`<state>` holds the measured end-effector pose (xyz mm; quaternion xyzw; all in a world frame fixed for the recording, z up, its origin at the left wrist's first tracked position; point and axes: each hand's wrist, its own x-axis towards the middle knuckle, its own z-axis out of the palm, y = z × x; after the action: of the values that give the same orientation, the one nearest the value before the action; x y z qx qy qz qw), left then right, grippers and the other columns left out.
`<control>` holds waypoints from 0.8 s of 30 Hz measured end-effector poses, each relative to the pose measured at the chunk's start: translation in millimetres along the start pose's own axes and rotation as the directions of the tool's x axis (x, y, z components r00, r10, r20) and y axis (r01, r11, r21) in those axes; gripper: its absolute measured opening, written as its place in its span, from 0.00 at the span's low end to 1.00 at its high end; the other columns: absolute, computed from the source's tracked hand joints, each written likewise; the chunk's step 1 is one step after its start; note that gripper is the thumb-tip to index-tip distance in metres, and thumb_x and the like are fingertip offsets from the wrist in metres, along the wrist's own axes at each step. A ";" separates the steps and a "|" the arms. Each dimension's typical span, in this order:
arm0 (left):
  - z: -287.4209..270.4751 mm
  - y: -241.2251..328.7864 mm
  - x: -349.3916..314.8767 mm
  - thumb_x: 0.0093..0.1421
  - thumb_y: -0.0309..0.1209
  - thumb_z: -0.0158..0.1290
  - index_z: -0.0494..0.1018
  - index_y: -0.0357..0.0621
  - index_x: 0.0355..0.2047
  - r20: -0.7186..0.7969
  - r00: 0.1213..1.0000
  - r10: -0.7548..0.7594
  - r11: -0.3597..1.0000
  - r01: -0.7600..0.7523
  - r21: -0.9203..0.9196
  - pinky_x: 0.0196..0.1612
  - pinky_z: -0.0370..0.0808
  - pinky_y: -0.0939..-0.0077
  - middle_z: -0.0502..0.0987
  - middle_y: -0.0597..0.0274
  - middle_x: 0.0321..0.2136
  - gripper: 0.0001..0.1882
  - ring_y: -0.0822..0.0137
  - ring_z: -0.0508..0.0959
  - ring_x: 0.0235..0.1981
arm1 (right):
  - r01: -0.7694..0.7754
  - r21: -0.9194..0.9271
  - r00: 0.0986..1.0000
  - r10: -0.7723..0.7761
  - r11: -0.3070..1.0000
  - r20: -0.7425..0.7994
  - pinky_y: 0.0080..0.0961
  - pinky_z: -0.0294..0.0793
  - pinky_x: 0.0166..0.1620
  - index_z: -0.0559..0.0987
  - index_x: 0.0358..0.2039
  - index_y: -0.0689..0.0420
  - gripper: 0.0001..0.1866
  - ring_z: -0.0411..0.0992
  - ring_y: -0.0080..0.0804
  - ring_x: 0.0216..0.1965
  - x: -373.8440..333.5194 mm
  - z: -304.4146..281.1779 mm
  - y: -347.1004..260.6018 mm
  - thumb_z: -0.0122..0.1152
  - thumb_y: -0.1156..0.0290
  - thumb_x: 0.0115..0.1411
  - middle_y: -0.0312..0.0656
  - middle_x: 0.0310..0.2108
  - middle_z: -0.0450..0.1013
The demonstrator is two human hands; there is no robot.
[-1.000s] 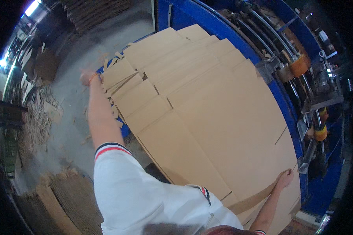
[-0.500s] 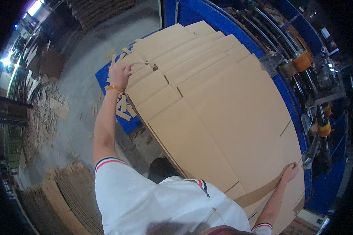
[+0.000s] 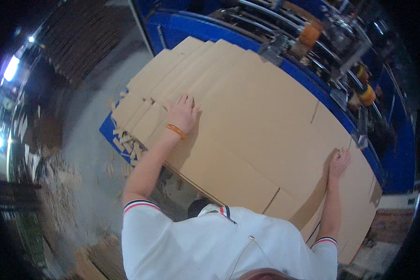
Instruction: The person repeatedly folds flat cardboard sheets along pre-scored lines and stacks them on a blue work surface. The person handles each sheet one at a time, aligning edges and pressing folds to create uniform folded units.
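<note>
A fanned stack of flat brown cardboard sheets (image 3: 247, 116) with cut slots lies in front of me, its edges stepped at the far left. My left hand (image 3: 184, 114) rests flat on the sheets near those steps, fingers stretched out and nothing in them. Further right, my right hand (image 3: 339, 163) touches the top sheet near its right side, beside a slot. Its fingers are loosely bent and a little apart, and I see nothing held in them. The near part of the stack passes under my shirt.
A blue machine (image 3: 200, 23) with metal shafts and orange rollers (image 3: 309, 35) borders the far and right sides. Cardboard offcuts (image 3: 128, 144) lie on a blue surface at the stack's left. More scraps litter the floor (image 3: 91, 135), and stacked cardboard (image 3: 102, 256) stands at lower left.
My left hand has left the stack's left edge and now lies flat further in on the sheets. My right hand stays on the right side of the cardboard. The whole view has turned.
</note>
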<state>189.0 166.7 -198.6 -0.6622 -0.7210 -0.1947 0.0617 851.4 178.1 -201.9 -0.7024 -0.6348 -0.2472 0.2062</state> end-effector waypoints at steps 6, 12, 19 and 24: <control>18.3 -29.1 63.5 0.59 0.54 0.51 0.77 0.37 0.40 0.285 0.909 -0.304 0.835 0.398 -0.379 0.46 0.73 0.54 0.79 0.42 0.38 0.29 0.48 0.79 0.41 | -0.075 0.227 0.957 0.006 0.971 0.291 0.51 0.51 0.66 0.73 0.50 0.59 0.18 0.53 0.61 0.64 -119.0 -147.7 -109.9 0.55 0.69 0.60 0.57 0.60 0.61; -64.4 45.1 86.1 0.58 0.56 0.53 0.77 0.37 0.33 0.239 0.942 -0.236 0.971 0.238 0.021 0.42 0.74 0.54 0.80 0.47 0.36 0.29 0.46 0.79 0.39 | -0.231 0.284 0.938 0.135 0.931 0.319 0.55 0.54 0.63 0.74 0.49 0.56 0.22 0.54 0.60 0.64 -236.9 -195.1 -133.3 0.61 0.69 0.53 0.53 0.60 0.62; -142.5 69.6 107.3 0.55 0.53 0.57 0.79 0.40 0.37 0.116 0.992 0.055 0.998 -0.052 -0.029 0.42 0.75 0.61 0.80 0.53 0.41 0.26 0.56 0.80 0.37 | -0.207 0.309 0.962 0.135 0.928 0.239 0.51 0.60 0.60 0.78 0.44 0.55 0.18 0.59 0.56 0.61 -236.4 -202.1 -151.5 0.62 0.70 0.50 0.46 0.57 0.67; -258.2 132.7 38.0 0.59 0.64 0.47 0.61 0.34 0.62 0.161 0.750 0.641 -0.149 0.328 -0.933 0.62 0.63 0.60 0.67 0.50 0.60 0.46 0.57 0.67 0.60 | -0.221 0.382 0.971 0.165 0.897 0.172 0.47 0.62 0.60 0.78 0.42 0.58 0.15 0.60 0.55 0.60 -242.5 -199.3 -148.4 0.60 0.73 0.52 0.48 0.57 0.67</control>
<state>271.0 114.8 77.6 -0.5834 -0.1909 -0.4235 -0.6662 669.5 -117.6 -195.1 -0.7203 -0.6114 -0.0428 0.3250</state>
